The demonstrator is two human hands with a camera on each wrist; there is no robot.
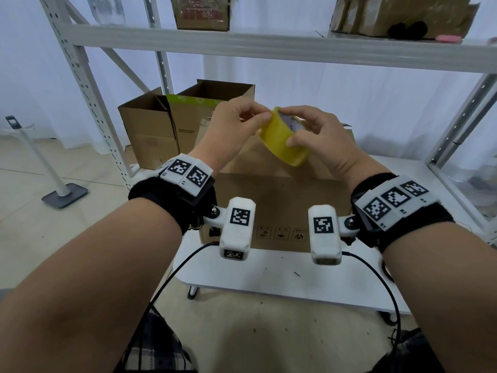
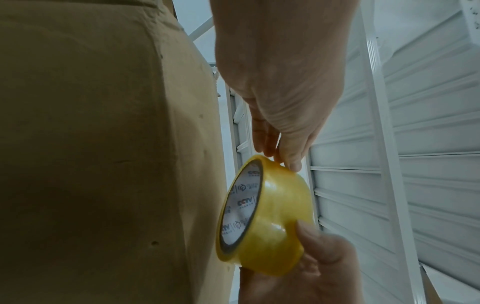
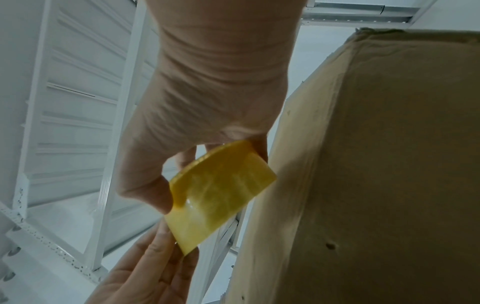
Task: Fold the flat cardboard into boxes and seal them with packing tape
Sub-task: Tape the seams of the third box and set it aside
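Note:
A yellow packing tape roll [image 1: 282,140] is held in the air between both hands, above a brown cardboard box [image 1: 279,208] that stands on the white table [image 1: 269,278]. My right hand [image 1: 309,135] grips the roll [image 3: 221,195], thumb on its outer face and fingers round its far rim. My left hand [image 1: 236,122] pinches the roll's upper edge [image 2: 275,164] with thumb and fingertips. The roll's printed white core [image 2: 241,205] faces the cardboard [image 2: 91,144]. The box's side [image 3: 376,164] lies close beside the roll. Any loose tape end is not visible.
Two open cardboard boxes [image 1: 150,127] [image 1: 199,111] stand behind the table at the left. A white metal rack [image 1: 242,44] spans overhead with more boxes [image 1: 201,12] on its shelf. A floor stand [image 1: 64,193] is at far left. Black cables [image 1: 172,275] hang from my wrists.

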